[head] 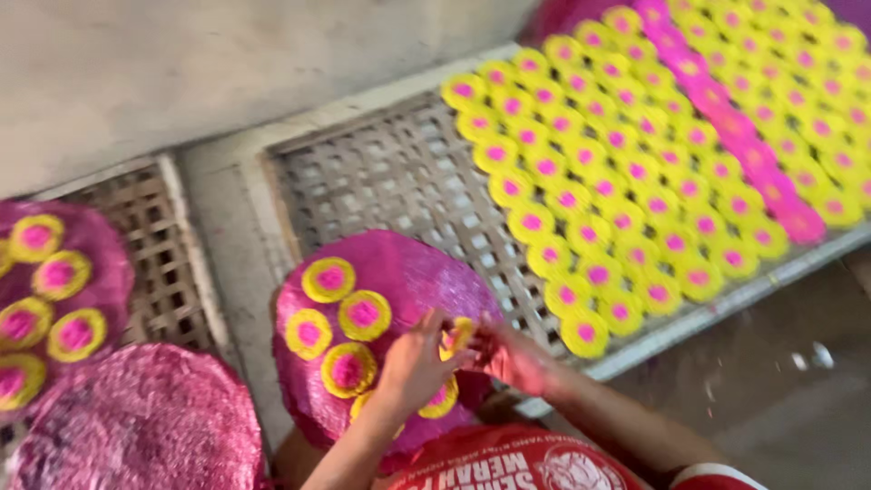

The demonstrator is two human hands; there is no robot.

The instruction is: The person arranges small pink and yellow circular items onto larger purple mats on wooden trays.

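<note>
A round pink glittery tray (406,265) lies in front of me with several yellow discs with pink centres (329,279) on it. My left hand (413,365) rests over the tray's right part, covering some discs, with its fingertips at one yellow disc (460,332). My right hand (510,359) comes in from the right and pinches that same disc at the tray's edge. The picture is blurred, so the left hand's grip is unclear.
The tray sits on a white wire-mesh rack (390,172) whose right part holds many rows of the same yellow discs (599,181) and a pink strip (726,118). At the left are another pink tray with discs (95,249) and a bare pink tray (136,426).
</note>
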